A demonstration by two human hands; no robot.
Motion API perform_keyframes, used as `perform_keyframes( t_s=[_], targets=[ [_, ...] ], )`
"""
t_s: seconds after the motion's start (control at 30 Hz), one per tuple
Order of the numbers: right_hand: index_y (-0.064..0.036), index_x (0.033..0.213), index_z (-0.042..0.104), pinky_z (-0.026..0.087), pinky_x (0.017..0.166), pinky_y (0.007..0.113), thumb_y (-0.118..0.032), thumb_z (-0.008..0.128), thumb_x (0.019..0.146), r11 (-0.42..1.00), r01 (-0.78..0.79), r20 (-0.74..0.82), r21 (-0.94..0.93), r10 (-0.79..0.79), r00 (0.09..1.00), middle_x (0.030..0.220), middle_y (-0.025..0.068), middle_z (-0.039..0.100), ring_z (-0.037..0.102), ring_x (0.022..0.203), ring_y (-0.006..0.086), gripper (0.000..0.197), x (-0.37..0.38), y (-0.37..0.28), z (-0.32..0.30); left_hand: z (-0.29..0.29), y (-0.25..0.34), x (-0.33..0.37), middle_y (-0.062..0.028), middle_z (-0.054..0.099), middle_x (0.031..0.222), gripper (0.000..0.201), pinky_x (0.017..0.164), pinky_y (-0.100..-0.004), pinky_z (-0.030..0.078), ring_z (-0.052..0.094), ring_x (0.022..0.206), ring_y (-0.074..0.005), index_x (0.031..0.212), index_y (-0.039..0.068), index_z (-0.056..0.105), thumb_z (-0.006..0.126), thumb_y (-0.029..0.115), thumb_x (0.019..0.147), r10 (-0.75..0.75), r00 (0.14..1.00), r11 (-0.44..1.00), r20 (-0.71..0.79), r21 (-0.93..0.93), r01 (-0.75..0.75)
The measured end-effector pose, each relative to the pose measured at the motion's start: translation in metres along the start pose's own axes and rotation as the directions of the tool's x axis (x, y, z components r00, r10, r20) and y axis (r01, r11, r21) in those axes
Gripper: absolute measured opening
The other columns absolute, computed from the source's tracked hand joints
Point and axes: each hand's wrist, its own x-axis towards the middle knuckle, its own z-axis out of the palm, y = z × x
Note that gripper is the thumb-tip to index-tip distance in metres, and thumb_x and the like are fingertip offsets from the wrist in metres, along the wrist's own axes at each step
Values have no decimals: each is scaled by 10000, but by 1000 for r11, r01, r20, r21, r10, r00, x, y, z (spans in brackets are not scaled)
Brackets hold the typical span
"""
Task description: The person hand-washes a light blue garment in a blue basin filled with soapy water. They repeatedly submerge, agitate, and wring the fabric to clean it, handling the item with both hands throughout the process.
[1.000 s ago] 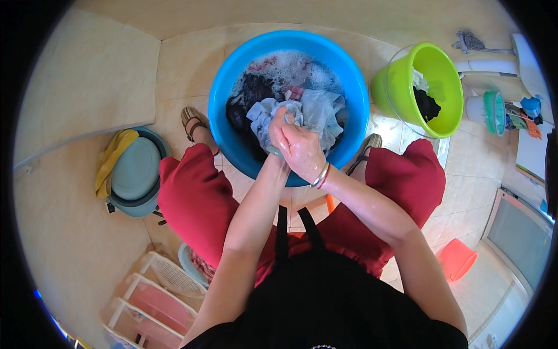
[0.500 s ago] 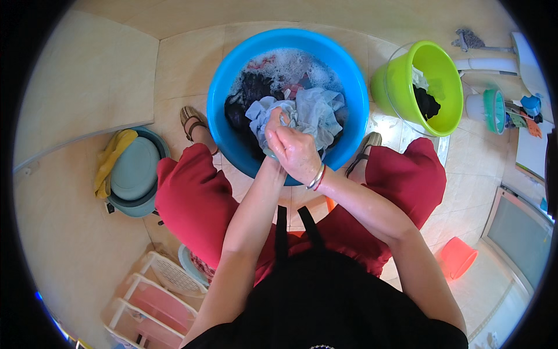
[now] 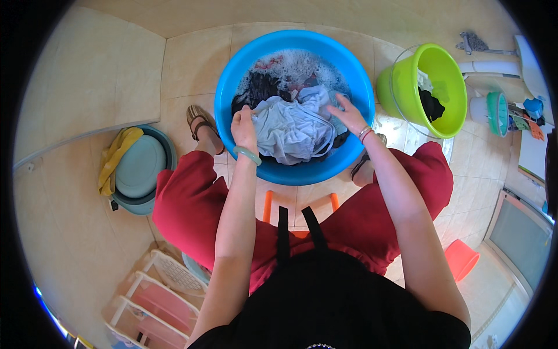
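A round blue plastic wash basin [image 3: 229, 87] sits on the beige tiled floor [image 3: 192, 58] at twelve o'clock from the person, holding soapy water with white foam [image 3: 293, 63] at its far side. A pale grey-blue wet garment [image 3: 293, 131], limp and creased, lies heaped in the near half of the basin, with a dark, sodden piece of clothing [image 3: 258, 90] at its ten o'clock.

The left hand [image 3: 244, 128], with a smooth pale green bangle [image 3: 248, 155] on the wrist, pinches the garment's left edge, fingers curled closed around the cloth. The right hand [image 3: 347, 113], wearing thin bracelets [image 3: 365, 134], grips the garment's right edge at three o'clock of the heap, fingers bent onto the fabric, spreading it between both hands.

At two o'clock from the basin stands a glossy lime-green plastic bucket [image 3: 447, 75] holding dark and white cloth. At nine o'clock lies a shallow teal plastic tub [image 3: 139, 166] with a yellow rag [image 3: 116, 157] draped on its rim. A small orange plastic stool [image 3: 299, 203] shows between the red-clad knees [image 3: 186, 198].
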Motion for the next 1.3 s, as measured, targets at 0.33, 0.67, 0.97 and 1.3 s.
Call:
perform_keyframes(
  t_s=[0.33,0.67,0.97,1.3],
  targets=[
    [-10,919,587,428,634,222,-117,659,825,827,-193,97,529,168,981,781,-8,596,525,687,75,160,-29,-90,6,17,-18,-1,-167,562,1165,378,941,-439,371,508,1125,-326,1142,69,572,604,274,827,434,813,575,388,576,-582],
    [-12,967,569,428,661,189,-104,688,819,868,41,-62,495,-11,998,823,4,580,513,726,56,211,-47,-181,-83,18,96,-51,-47,566,729,141,631,-255,384,499,703,-140,812,44,622,630,174,866,409,811,875,418,70,-478],
    [-78,989,633,461,689,284,-190,636,853,794,514,69,-326,-522,850,893,58,626,553,728,150,176,-41,-122,-60,15,101,-46,3,548,845,223,680,-226,376,466,704,-78,1004,37,582,621,120,801,261,889,961,377,-14,-276],
    [-5,945,582,409,661,191,-187,600,901,849,136,132,511,-234,963,774,-34,527,466,725,40,189,-47,-206,-73,33,108,-57,-131,578,1017,440,901,-367,385,510,999,-270,1090,88,578,741,285,732,553,446,309,704,323,-894]
  ],
)
